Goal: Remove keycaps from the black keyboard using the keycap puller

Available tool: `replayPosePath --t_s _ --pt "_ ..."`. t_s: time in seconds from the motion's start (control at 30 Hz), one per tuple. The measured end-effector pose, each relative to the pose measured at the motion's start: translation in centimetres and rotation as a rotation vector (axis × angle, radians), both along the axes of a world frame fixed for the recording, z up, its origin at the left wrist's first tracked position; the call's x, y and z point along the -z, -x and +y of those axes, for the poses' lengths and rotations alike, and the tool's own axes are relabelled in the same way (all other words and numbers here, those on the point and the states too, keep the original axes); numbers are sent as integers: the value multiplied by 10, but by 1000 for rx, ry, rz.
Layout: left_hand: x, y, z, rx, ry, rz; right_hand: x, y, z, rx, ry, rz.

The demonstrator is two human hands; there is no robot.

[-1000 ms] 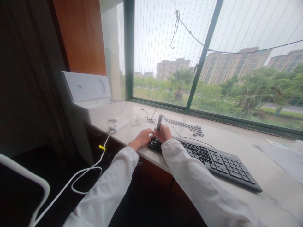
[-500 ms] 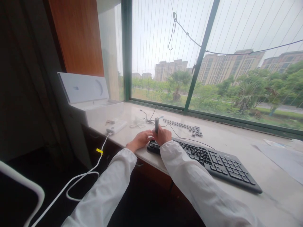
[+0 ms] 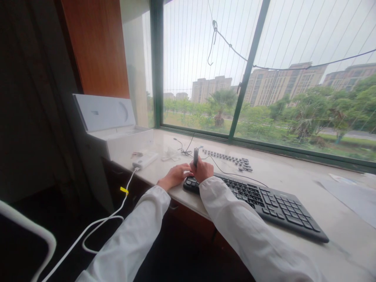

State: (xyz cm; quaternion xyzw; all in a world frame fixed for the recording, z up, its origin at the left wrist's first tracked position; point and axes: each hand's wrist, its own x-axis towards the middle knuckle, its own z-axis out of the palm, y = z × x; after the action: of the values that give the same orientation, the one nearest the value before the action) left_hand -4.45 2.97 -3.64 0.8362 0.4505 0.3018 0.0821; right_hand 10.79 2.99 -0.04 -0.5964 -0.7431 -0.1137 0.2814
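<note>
A black keyboard (image 3: 284, 209) lies slantwise on the pale worktop, with many key positions in its left and middle part lacking caps. Over its left end, my right hand (image 3: 204, 170) is closed around a slim dark grey tool handle (image 3: 196, 156) that stands upright out of the fist. The tool's lower end is hidden behind the hand. My left hand (image 3: 175, 175) rests at the keyboard's left end, fingers stretched toward the right hand; its fingertips are partly hidden. Behind the hands, loose keycaps (image 3: 227, 157) lie in rows.
An open white box (image 3: 126, 138) stands at the worktop's left end. Nearer are a white power strip (image 3: 145, 159) with a white cable (image 3: 127, 184) hanging off the edge, and small clear plastic pieces (image 3: 170, 154). A thin black cord (image 3: 220, 166) runs behind the keyboard. Papers (image 3: 349, 196) lie right.
The view has shifted slightly. Both hands stay at the keyboard's left end, and the tool remains upright in my right hand with barely any movement.
</note>
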Motion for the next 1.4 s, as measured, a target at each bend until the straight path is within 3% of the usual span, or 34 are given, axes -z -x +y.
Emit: replayPosePath --t_s 0.1,0.17,0.4,0.6,0.8,0.97,1.13,1.27,1.4 --pt "0 -1 -1 -12 -22 26 -11 1 -3 82 -115 142" --pt "0 -2 -3 -27 -44 59 -16 0 -3 95 -114 170" --pt "-5 -9 -15 -106 -144 146 -18 -11 2 131 22 219" --pt "-7 -13 -18 -279 -160 133 -15 -18 11 147 193 348" --pt "-9 -14 -20 -405 -169 113 -14 -26 12 111 237 423" --pt "-9 -12 -18 -382 -153 112 -28 -36 6 63 241 343" --pt "-7 -9 -14 -388 -157 104 -42 -69 9 65 224 167" --pt "-6 -6 -11 -386 -104 55 -35 -101 9 172 176 88" --pt "-9 -3 -4 -377 -44 -14 -24 -115 7 208 186 7"
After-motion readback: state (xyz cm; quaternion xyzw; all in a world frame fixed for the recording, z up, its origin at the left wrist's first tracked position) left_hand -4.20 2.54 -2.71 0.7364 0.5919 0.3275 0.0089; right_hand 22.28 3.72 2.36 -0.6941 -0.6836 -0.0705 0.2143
